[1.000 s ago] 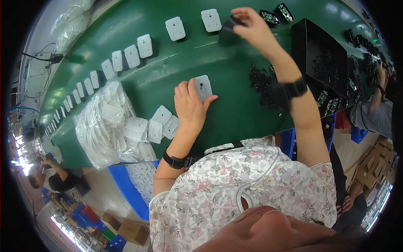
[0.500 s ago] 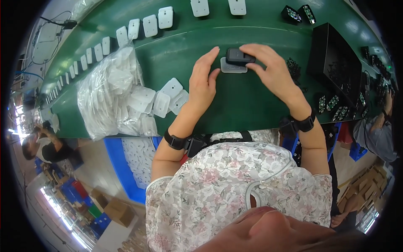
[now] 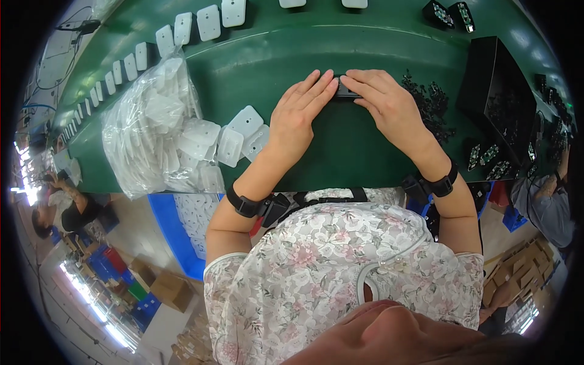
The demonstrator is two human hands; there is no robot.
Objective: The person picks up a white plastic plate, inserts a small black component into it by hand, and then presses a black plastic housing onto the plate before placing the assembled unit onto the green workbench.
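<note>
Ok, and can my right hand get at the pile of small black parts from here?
Probably yes: the pile of small black parts lies just right of your right hand, with nothing visible between them. It would first have to leave the black case.

Left hand [image 3: 297, 115] and right hand [image 3: 389, 103] partly cover a black casing [image 3: 346, 93].
They sit at its eight and four o'clock; a clear bag [image 3: 149, 121] lies near nine, a black box [image 3: 496, 91] at three.
</note>
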